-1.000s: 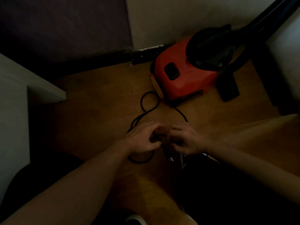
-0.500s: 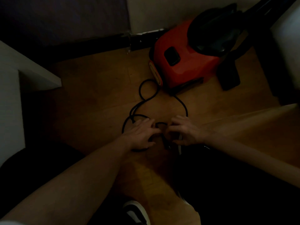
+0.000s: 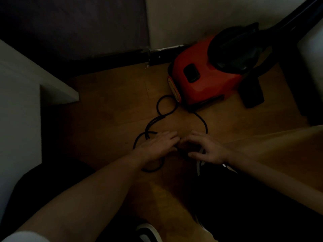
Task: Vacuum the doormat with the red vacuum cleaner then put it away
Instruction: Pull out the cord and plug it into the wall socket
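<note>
Fingers (image 3: 168, 135) of left hand (image 3: 154, 147) and right hand (image 3: 208, 151) spread on cord (image 3: 158, 109)

1. Single view, worn on the head, wide-angle.
2. Looks forward and steeply down onto the floor (image 3: 113, 105), from above and behind both forearms.
3. Close in: left hand (image 3: 156, 148) and right hand (image 3: 208, 151) near mid-frame, forearms running in from the bottom corners.
4. Faces a room corner: vacuum (image 3: 201, 82) at upper right, beyond the hands, wall (image 3: 183, 20) along the top.
5. Takes in a ledge (image 3: 26, 72) at the left edge and a shoe (image 3: 148, 232) at the bottom edge, straight below.
</note>
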Demonstrator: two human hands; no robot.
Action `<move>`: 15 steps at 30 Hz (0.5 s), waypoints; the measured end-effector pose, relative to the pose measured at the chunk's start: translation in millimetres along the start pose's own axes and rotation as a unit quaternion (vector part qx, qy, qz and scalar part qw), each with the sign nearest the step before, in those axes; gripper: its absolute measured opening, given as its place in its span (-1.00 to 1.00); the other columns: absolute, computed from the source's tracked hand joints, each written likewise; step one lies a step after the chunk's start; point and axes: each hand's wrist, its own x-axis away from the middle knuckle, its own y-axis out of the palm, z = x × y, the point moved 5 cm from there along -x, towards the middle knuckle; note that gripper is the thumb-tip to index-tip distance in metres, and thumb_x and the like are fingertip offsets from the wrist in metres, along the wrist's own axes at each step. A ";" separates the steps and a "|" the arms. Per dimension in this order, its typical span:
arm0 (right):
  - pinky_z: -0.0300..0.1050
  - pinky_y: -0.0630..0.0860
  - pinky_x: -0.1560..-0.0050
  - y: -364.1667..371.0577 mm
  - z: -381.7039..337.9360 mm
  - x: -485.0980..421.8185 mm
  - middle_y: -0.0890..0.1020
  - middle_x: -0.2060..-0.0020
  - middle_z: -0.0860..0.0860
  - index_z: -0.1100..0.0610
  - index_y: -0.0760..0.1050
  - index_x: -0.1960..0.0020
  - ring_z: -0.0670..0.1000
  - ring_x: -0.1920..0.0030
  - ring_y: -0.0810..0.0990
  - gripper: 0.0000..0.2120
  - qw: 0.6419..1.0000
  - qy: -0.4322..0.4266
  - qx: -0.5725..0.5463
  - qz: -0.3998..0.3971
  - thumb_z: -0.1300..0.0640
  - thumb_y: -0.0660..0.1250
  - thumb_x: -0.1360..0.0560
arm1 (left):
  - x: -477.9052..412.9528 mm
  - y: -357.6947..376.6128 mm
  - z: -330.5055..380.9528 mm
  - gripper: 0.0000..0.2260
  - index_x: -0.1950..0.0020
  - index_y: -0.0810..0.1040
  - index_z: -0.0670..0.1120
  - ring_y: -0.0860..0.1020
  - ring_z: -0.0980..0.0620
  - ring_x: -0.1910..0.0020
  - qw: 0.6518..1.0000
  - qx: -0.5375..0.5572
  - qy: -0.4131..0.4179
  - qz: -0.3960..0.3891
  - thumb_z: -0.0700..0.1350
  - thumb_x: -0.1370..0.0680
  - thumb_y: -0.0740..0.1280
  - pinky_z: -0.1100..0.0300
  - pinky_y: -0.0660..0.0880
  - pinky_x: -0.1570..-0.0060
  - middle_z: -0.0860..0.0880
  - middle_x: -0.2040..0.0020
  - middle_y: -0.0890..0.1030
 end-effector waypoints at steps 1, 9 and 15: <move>-0.30 0.42 -0.16 -6.5 -5.5 -0.8 0.52 -0.11 -0.15 0.07 0.52 -0.35 -0.20 -0.16 0.49 -0.56 0.999 0.013 -0.051 0.011 -0.10 0.35 -0.54 | 1.8 -12.6 -2.5 -0.83 -0.21 0.45 -0.08 0.42 0.04 -0.06 0.998 0.055 -0.014 0.015 -0.06 -0.66 0.24 0.10 0.40 -0.07 -0.01 -0.15 0.40; -0.17 0.54 -0.22 -69.0 -77.1 -36.5 0.59 -0.20 -0.08 -0.04 0.47 -0.36 -0.12 -0.24 0.58 -0.56 0.983 -0.001 -0.126 0.131 -0.10 0.45 -0.53 | 29.6 -99.0 -8.6 -0.81 0.06 0.46 0.16 0.57 0.07 0.09 0.905 0.342 -0.116 0.224 -0.14 -0.61 0.33 0.12 0.50 0.10 0.11 0.09 0.56; -0.22 0.54 -0.09 -135.3 -155.5 -73.3 0.63 -0.03 -0.04 0.05 0.62 -0.22 -0.08 -0.09 0.63 -0.73 0.973 -0.056 -0.100 0.201 0.01 0.39 -0.56 | 54.1 -183.7 20.2 -0.96 -0.02 0.54 -0.06 0.59 -0.04 0.09 0.839 0.420 -0.095 0.333 -0.19 -0.62 0.32 0.12 0.52 0.10 -0.09 0.07 0.60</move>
